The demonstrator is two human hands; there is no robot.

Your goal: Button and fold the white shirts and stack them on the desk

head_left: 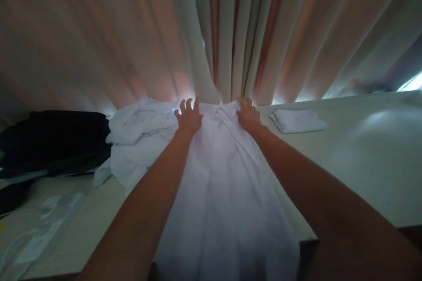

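White shirt's hem beyond the bottom edge, right hand's fingertips buried in its collar

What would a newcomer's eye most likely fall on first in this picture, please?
Most likely the long white garment spread down the middle of the table, with the left hand and right hand pressed on its far end, fingers spread on the left. Behind them hang pleated beige curtains. A small folded white cloth lies to the right, and a dark heap of clothing to the left.
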